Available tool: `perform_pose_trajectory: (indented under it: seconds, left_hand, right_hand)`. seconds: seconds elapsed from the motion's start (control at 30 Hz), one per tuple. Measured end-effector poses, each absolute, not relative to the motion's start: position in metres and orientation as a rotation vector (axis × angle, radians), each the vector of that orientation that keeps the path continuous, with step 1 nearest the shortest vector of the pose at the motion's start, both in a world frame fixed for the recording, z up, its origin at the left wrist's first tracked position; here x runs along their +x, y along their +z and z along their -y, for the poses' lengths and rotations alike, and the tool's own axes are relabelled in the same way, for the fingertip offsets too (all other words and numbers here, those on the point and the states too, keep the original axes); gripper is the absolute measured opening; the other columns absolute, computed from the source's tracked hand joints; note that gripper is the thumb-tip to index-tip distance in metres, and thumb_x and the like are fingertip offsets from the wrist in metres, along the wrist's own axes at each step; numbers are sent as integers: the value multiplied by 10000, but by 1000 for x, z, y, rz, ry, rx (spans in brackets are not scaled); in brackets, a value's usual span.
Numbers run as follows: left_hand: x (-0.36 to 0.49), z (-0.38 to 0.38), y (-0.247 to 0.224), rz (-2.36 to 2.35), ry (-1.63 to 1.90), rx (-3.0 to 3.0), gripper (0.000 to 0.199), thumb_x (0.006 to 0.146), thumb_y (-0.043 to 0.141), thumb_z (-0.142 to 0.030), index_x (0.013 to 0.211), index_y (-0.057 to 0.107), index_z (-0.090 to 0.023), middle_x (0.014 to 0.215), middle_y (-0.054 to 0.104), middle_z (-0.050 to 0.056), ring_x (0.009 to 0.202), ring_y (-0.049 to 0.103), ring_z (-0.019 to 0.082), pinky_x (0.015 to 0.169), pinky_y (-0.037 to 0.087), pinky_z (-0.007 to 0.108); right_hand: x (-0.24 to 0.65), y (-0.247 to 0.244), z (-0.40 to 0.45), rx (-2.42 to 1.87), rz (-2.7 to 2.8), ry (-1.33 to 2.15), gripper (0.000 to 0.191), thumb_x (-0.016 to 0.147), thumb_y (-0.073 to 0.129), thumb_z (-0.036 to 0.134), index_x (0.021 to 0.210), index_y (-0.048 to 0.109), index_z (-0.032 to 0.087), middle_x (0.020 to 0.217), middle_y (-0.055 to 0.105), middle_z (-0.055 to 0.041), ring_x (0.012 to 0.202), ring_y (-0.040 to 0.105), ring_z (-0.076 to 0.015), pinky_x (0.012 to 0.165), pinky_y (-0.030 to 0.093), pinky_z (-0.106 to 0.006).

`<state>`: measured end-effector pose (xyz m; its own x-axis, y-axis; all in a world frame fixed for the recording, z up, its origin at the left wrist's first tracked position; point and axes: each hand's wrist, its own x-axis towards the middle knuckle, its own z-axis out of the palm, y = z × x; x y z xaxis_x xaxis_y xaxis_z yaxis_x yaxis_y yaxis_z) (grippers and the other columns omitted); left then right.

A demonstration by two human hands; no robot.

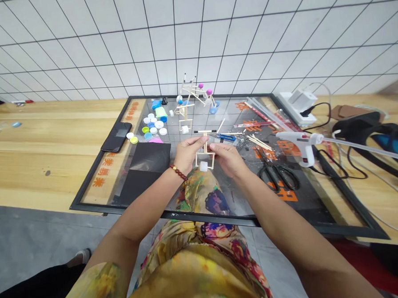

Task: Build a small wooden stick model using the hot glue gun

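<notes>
Between my hands, over the glass board, is a small frame of pale wooden sticks (205, 154) with a white block (203, 166) at its lower end and a dark-tipped crossbar at its top. My left hand (188, 154), with a beaded bracelet on the wrist, pinches the frame's upper left part. My right hand (228, 157) has its fingertips closed on the frame's right side. Just beyond stands another stick frame (185, 123). Farther back, a larger stick structure (196, 95) with pink balls stands near the wall.
Coloured bottle caps (153, 124), a black phone (117, 137) and a black sheet (143, 169) lie left. On the right are loose sticks (260, 142), blue-handled pliers (225, 138), black scissors (278, 176), a white glue gun (300, 146) and a power strip (295, 110). A person's foot (83, 254) shows lower left.
</notes>
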<state>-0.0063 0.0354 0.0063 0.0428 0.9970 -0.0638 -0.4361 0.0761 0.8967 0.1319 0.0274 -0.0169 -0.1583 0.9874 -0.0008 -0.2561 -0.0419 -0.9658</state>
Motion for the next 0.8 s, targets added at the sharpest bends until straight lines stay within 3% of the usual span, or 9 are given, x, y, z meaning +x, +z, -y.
perform_pose_trajectory:
  seconds: [0.1, 0.23, 0.47, 0.63, 0.8]
  left_hand:
    - [-5, -34, 8, -857, 1292, 860, 387, 509, 882, -453, 752, 783, -168, 711, 724, 36, 659, 604, 129, 710, 468, 293]
    - [-5, -32, 10, -816, 1259, 899, 344, 536, 875, -445, 727, 781, -174, 823, 748, 54, 659, 591, 118, 686, 461, 288]
    - [-6, -33, 7, -758, 1226, 972, 381, 567, 852, -500, 776, 790, -187, 879, 753, 57, 776, 636, 148, 779, 480, 300]
    - [-5, -34, 4, -765, 1251, 986, 392, 569, 861, -467, 830, 794, -182, 878, 761, 64, 903, 665, 191, 936, 464, 352]
    - [-5, -35, 1, -829, 1276, 991, 340, 525, 886, -408, 755, 783, -180, 842, 760, 58, 863, 668, 194, 907, 474, 359]
  right_hand:
    - [133, -14, -26, -896, 1215, 1475, 293, 686, 774, 502, 743, 769, 215, 701, 706, -8, 672, 593, -153, 723, 478, -310]
    - [134, -11, -24, -880, 1226, 1511, 298, 668, 786, 517, 733, 769, 227, 710, 703, -10, 709, 600, -164, 765, 479, -317]
    - [136, -11, -24, -922, 1179, 1472, 317, 587, 837, 530, 705, 773, 243, 661, 664, -4, 612, 522, -132, 647, 452, -304]
    - [136, -14, -27, -959, 1192, 1230, 225, 616, 835, 479, 702, 779, 279, 669, 658, 21, 640, 521, -128, 688, 434, -308]
    - [136, -12, -24, -1013, 1394, 853, 153, 728, 770, 432, 728, 779, 278, 695, 636, 2, 727, 546, -156, 727, 427, -329]
